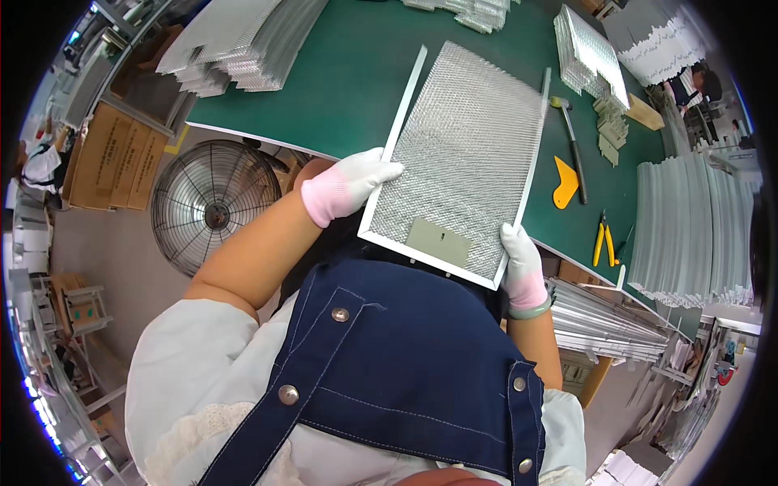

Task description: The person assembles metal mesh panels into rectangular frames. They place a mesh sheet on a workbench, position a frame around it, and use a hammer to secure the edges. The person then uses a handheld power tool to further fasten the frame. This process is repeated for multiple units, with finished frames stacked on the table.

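Note:
A silvery metal mesh filter panel (pixel 470 130) lies between my hands, tilted over the near edge of the green table. White frame rails run along its near end and both sides. At the far end the left rail (pixel 408 97) stands apart from the mesh, and no rail shows across the far edge. A grey-beige plate (pixel 438 241) sits at the near end. My left hand (pixel 356 180), in a white glove with a pink cuff, grips the left rail, thumb on top. Gloved alike, my right hand (pixel 523 263) is closed on the right rail near the corner.
Right of the panel on the table (pixel 356 81) lie a hammer (pixel 573 146), an orange scraper (pixel 566 183) and yellow-handled cutters (pixel 603 241). Mesh stacks (pixel 243 40) stand far left, with more (pixel 587 53) far right. A floor fan (pixel 215 206) is at left. Other people are in the background.

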### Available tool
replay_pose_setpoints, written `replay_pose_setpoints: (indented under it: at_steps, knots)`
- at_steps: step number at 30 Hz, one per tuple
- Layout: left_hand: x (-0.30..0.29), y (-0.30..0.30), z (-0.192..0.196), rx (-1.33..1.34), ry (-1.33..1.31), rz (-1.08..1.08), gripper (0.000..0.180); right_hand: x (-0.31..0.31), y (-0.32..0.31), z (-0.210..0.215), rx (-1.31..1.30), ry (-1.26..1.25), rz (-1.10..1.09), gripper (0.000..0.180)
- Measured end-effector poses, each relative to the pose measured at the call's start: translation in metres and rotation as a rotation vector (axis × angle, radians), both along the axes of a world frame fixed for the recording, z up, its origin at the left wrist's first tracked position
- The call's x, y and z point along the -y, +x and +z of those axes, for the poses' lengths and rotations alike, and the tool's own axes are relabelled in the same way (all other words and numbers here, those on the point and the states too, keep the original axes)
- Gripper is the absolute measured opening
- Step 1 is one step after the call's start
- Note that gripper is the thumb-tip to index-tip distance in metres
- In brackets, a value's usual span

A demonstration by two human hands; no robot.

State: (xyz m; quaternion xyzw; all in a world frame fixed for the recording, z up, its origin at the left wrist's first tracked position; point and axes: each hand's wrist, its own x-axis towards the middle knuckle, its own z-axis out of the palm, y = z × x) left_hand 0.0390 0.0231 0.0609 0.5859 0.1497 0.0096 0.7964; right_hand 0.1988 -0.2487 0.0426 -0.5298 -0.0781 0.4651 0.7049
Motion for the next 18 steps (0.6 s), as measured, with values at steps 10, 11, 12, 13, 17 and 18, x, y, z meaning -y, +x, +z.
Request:
replay_pose_setpoints:
  at_steps: [10,11,12,13,17,18]
  knots:
    - [0.002,0.004,-0.015,-0.036,0.13,-0.11,0.038,0.013,0.032,-0.023,0.269,-0.137,0.0,0.036]
    - [0.003,0.0,-0.014,-0.021,0.092,-0.101,0.038,0.008,0.034,-0.022,0.21,-0.103,0.026,0.036]
    - [0.005,-0.001,-0.012,-0.007,0.054,-0.091,0.038,0.005,0.035,-0.02,0.15,-0.068,0.052,0.036]
    - [0.01,-0.002,-0.011,-0.008,-0.088,-0.082,0.039,0.008,0.038,-0.013,0.062,-0.023,0.106,0.036]
    - [0.014,-0.006,-0.008,-0.104,-0.131,-0.086,0.04,-0.003,0.044,-0.003,0.193,-0.127,0.037,0.036]
    - [0.014,-0.007,-0.012,-0.094,-0.125,-0.088,0.04,-0.006,0.047,-0.003,0.155,-0.104,0.033,0.036]
